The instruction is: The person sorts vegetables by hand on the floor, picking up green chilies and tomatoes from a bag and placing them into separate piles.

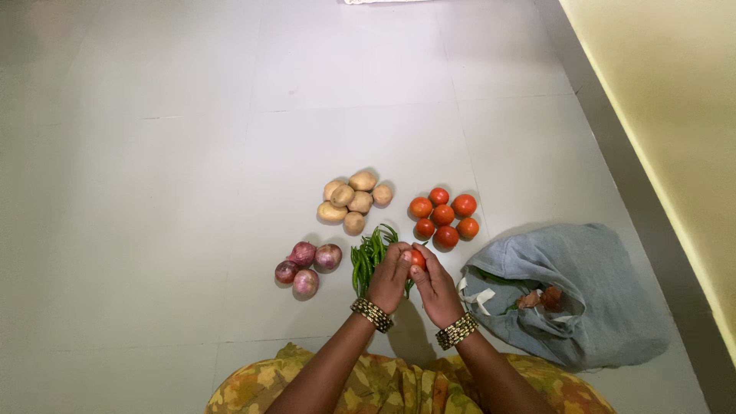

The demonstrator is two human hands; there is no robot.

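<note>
A red tomato (418, 258) is held between my left hand (389, 278) and my right hand (435, 290), both curled around it above the floor. Just beyond the hands lies a bunch of green chillies (368, 255). A pile of several red tomatoes (443, 215) sits a little further out to the right. Several potatoes (353, 199) are grouped behind the chillies. Several purple onions (307, 266) lie to the left of my left hand. Both wrists wear gold bangles.
A grey-blue cloth bag (583, 295) lies open on the floor at the right, with onion skins and something green inside. A yellow wall (675, 115) runs along the right side. The floor (153, 192) is pale grey tile.
</note>
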